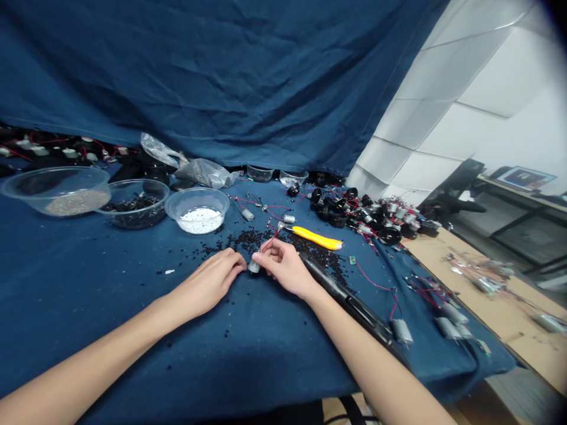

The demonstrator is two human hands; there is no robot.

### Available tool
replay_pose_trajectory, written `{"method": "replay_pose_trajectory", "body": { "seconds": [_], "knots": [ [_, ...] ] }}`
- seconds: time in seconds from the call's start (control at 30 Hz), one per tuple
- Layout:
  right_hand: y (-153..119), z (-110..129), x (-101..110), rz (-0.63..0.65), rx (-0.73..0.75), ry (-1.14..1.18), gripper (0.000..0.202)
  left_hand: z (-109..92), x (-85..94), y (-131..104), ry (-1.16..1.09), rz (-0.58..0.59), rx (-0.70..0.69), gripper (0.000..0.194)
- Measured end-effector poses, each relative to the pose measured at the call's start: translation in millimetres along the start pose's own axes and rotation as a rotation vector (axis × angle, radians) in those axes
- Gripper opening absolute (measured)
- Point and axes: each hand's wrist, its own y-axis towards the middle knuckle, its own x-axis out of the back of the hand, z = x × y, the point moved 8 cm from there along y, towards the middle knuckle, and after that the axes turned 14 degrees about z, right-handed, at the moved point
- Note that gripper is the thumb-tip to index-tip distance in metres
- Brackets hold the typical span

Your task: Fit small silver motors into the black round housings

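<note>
Between the fingers of my right hand (283, 262) is a small silver motor (254, 265) with a red wire running up from it. My left hand (217, 274) rests just left of the motor, its fingers curled and pressed together near the cloth; whether anything tiny is in them is hidden. Many small black pieces (248, 241) lie scattered on the blue cloth beyond both hands. A yellow-handled tool (317, 238) lies to the right of them, and a long black tool (345, 301) stretches beneath my right forearm.
On the left stand clear bowls: one with beige bits (75, 200), one with black parts (137, 206), one with white pieces (199, 218). Wired motors and black housings (336, 206) pile up at back right. More motors (401, 332) lie near the right edge, beside a wooden board (443, 251).
</note>
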Motion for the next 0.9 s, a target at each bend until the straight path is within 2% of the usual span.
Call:
{"method": "replay_pose_trajectory", "body": {
  "seconds": [0.2,0.33,0.5,0.63,0.73,0.9],
  "knots": [
    [-6,17,-2,0.009,0.066,-0.26,0.021,4,9.0,1,-0.032,-0.031,0.042,0.022],
    [-9,22,-1,0.03,0.072,-0.341,0.024,2,14.2,0,-0.033,-0.047,0.055,0.015],
    [-9,19,-6,0.077,0.08,-0.312,0.024,-5,12.7,0,-0.039,-0.032,0.022,0.014],
    [-7,14,-11,0.112,0.077,-0.256,0.035,-8,14.1,-1,-0.052,-0.041,0.017,0.016],
    [-7,12,-14,0.134,0.078,-0.242,0.028,-8,14.9,-1,-0.064,-0.036,0.015,0.017],
    [-7,11,-17,0.152,0.078,-0.209,0.029,-7,13.7,0,-0.117,-0.02,0.015,0.018]
  ]
}}
